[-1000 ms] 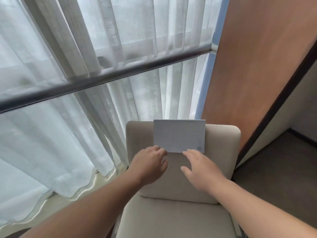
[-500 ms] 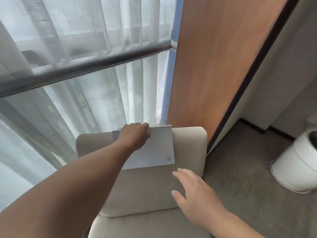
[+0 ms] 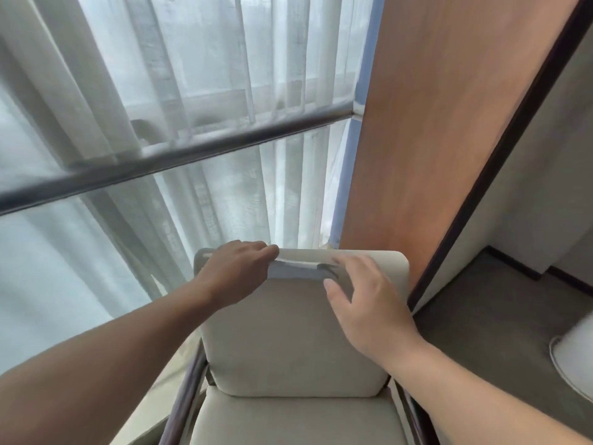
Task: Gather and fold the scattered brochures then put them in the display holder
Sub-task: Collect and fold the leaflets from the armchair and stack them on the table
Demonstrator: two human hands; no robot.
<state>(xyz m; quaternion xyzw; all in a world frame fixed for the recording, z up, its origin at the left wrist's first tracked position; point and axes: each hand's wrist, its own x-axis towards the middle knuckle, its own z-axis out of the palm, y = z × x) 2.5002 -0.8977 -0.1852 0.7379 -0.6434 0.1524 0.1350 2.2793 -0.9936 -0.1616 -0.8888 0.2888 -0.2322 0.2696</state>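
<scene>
A pale grey-white brochure (image 3: 293, 270) lies bent against the top of a beige armchair's backrest (image 3: 288, 332). My left hand (image 3: 237, 271) grips its left end at the backrest's upper edge, fingers curled over the paper. My right hand (image 3: 359, 297) rests on the brochure's right end, thumb below and fingers spread across it. Only a narrow, curved strip of the sheet shows between the two hands. No display holder is in view.
Sheer white curtains (image 3: 192, 155) and a grey window rail (image 3: 179, 155) stand behind the chair. A brown wooden panel (image 3: 449, 123) rises to the right. A white round bin (image 3: 574, 361) sits on the grey carpet (image 3: 500, 316) at the right edge.
The brochure has gone from a flat upright sheet to a bent strip. My right hand has come up from the backrest's lower part onto its right end. The camera view shifted.
</scene>
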